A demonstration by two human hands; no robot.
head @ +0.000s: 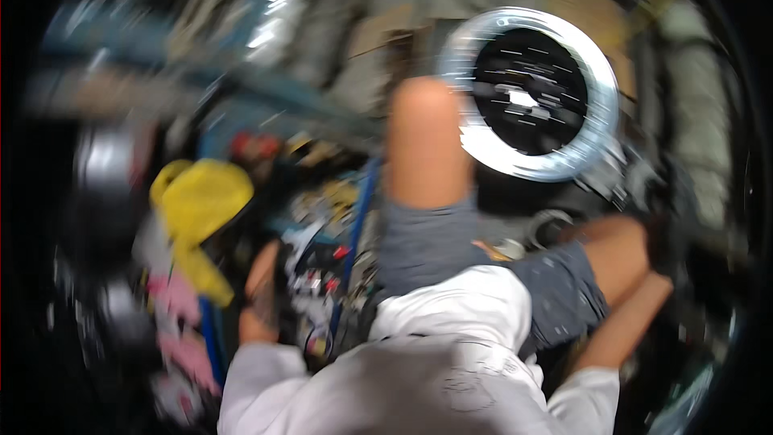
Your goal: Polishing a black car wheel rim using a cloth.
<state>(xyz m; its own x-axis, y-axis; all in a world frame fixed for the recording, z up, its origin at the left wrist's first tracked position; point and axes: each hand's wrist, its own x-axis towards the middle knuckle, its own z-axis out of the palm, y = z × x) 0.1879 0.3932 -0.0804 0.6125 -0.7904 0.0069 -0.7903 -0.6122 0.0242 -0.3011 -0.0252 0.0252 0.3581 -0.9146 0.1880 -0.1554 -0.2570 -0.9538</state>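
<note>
Strong blur covers much of the view. My left arm (pixel 259 314) hangs beside a blue-edged holder (pixel 360 205) of small mixed parts; the hand is lost in the dark clutter. My right arm (pixel 616 329) reaches out past my bent right knee (pixel 616 254), and its hand is not visible either. What either hand holds cannot be seen. Before my raised left knee (pixel 427 139) stands a large shiny metal ring (pixel 604 90) with a dark centre and a bright piece in the middle. A smaller metal ring (pixel 549 223) lies between my legs.
At the left are a yellow cloth-like item (pixel 202 199) and pink material (pixel 178 302). A red object (pixel 256 145) lies near the blue holder. Brown cardboard (pixel 595 9) and pale rounded bundles (pixel 694 96) are farther back. Dark machine-like parts (pixel 640 184) sit right of the large ring.
</note>
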